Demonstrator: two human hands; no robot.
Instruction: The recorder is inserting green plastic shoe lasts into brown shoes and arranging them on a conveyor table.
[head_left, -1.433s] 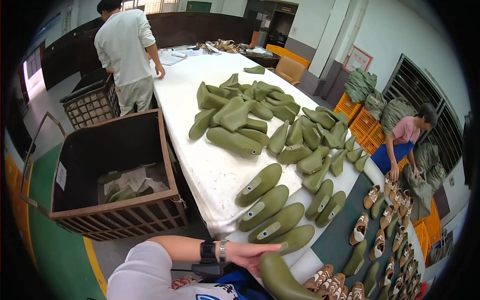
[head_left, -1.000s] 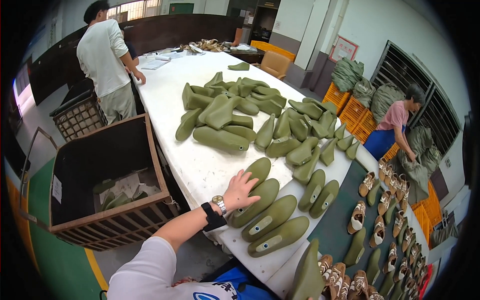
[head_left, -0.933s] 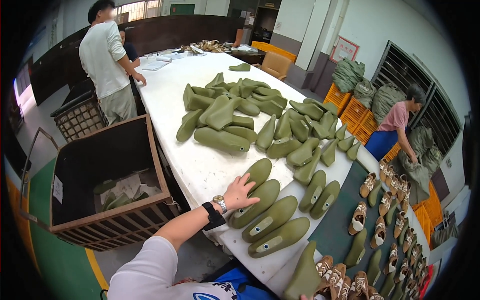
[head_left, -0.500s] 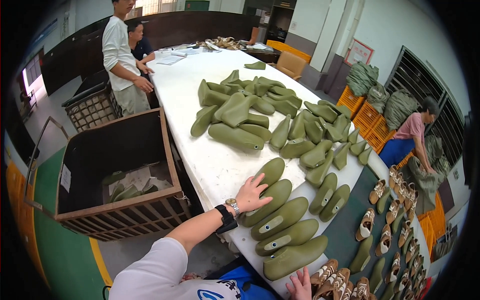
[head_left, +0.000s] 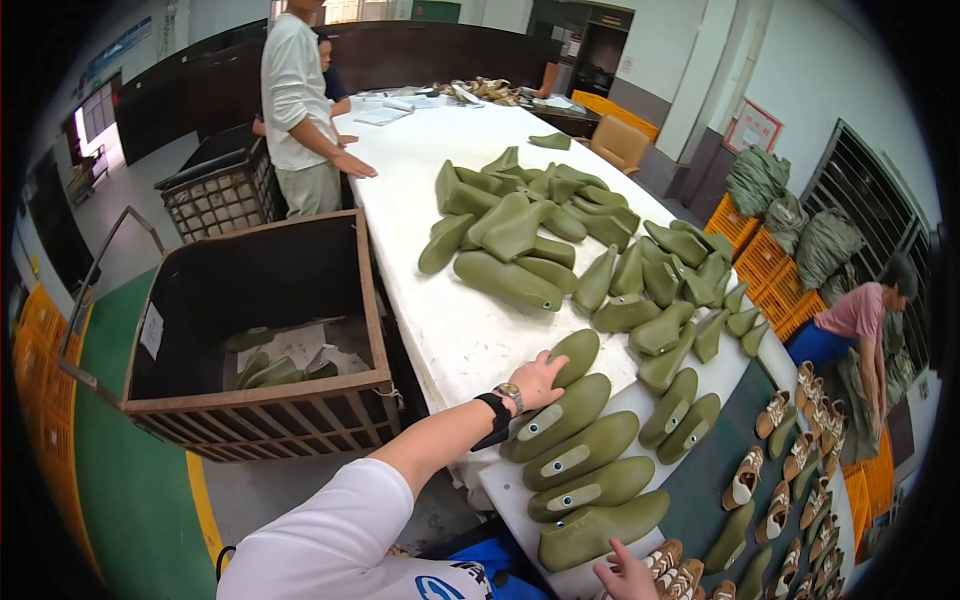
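My left hand (head_left: 540, 383), with a watch and a black band at the wrist, grips the near end of a green shoe last (head_left: 576, 358) lying on the white table. This last is the farthest of a slanted row of lasts. Beside it in the row lies a shoe last with a round metal hole (head_left: 565, 415). My right hand (head_left: 627, 574) is at the lower edge, fingers apart and holding nothing in view. It is close to the nearest last (head_left: 605, 530) and some brown-and-white sneakers (head_left: 684, 578).
A heap of green lasts (head_left: 515, 230) covers the table's middle. Sneakers (head_left: 743, 475) and lasts stand on a dark green strip at right. A wooden-framed cart (head_left: 250, 400) holding a few lasts stands left. Two people are at the far left; a person in pink (head_left: 857, 315) bends at right.
The view has shifted, so the scene sits farther right. My left hand has drawn in from spread fingers across two lasts to the end of the farthest one. The right hand stays near the sneakers.
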